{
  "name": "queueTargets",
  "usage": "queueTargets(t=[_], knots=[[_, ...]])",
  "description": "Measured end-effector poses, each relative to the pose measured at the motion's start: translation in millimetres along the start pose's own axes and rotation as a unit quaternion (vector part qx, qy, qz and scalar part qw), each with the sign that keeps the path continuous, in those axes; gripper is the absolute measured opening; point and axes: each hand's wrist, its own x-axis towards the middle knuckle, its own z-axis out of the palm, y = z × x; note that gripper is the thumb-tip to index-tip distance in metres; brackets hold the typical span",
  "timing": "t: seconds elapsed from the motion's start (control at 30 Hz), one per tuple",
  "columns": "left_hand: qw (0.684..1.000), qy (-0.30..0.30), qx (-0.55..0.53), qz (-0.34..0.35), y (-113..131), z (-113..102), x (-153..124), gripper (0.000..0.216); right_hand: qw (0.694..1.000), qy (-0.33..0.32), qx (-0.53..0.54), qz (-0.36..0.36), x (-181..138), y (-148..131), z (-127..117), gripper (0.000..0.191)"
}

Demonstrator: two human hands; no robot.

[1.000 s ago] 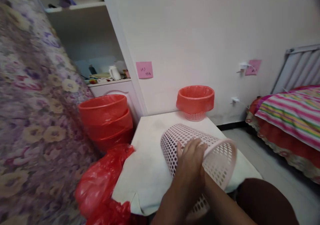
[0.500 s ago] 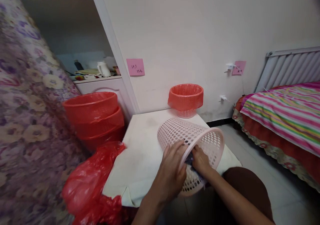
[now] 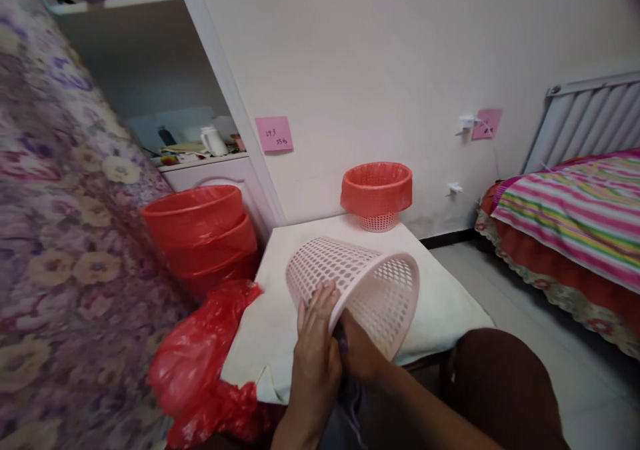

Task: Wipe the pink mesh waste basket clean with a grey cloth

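A pale pink perforated basket (image 3: 350, 283) lies on its side over the near part of a white table (image 3: 285, 303), its mouth turned toward me and to the right. My left hand (image 3: 316, 340) lies on the basket's lower left wall with its fingers together and stretched along it. My right hand (image 3: 361, 353) is under the basket's near rim, mostly hidden by the left hand and the basket. A small dark thing shows between the two hands; I cannot make out what it is. At the table's far end stands a second basket (image 3: 377, 197), upright and lined with a red bag.
Red plastic bags (image 3: 200, 363) lie heaped at the table's left corner. Stacked red tubs (image 3: 200, 233) stand beside a white cabinet (image 3: 210, 170). A floral cloth (image 3: 65, 237) fills the left. A striped bed (image 3: 570, 217) stands at the right across bare floor. My knee (image 3: 505, 383) is below the table.
The pink basket has shifted left and toward me, its mouth now turned more my way. Both hands drew closer to my body beneath it. The camera swung slightly.
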Motion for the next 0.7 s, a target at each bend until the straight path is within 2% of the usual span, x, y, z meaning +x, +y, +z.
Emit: queueTargets(t=[0.1, 0.2, 0.3, 0.37, 0.47, 0.57, 0.7], knots=[[1.0, 0.009, -0.005, -0.029, -3, -3, -4, 0.084, 0.986, -0.11, -0.123, 0.003, -14, 7, 6, 0.061], [0.999, 0.003, -0.013, -0.034, -6, 0, -6, 0.086, 0.96, -0.138, -0.241, 0.038, -18, 29, -17, 0.049], [0.999, -0.004, -0.022, -0.032, -5, 2, -4, 0.087, 0.946, -0.109, -0.298, 0.063, -8, 43, -56, 0.048], [0.999, -0.008, -0.022, -0.033, -4, 2, -1, 0.086, 0.94, -0.064, -0.324, 0.08, 3, 45, -81, 0.053], [0.999, -0.01, -0.013, -0.038, -2, 3, 2, 0.085, 0.936, 0.012, -0.336, 0.099, 13, 43, -102, 0.067], [0.999, -0.014, -0.004, -0.039, -1, 4, 5, 0.087, 0.941, 0.021, -0.316, 0.12, 5, 47, -94, 0.068], [0.999, -0.016, -0.012, -0.039, 0, 6, 11, 0.088, 0.968, -0.073, -0.213, 0.108, -14, 50, -53, 0.053]])
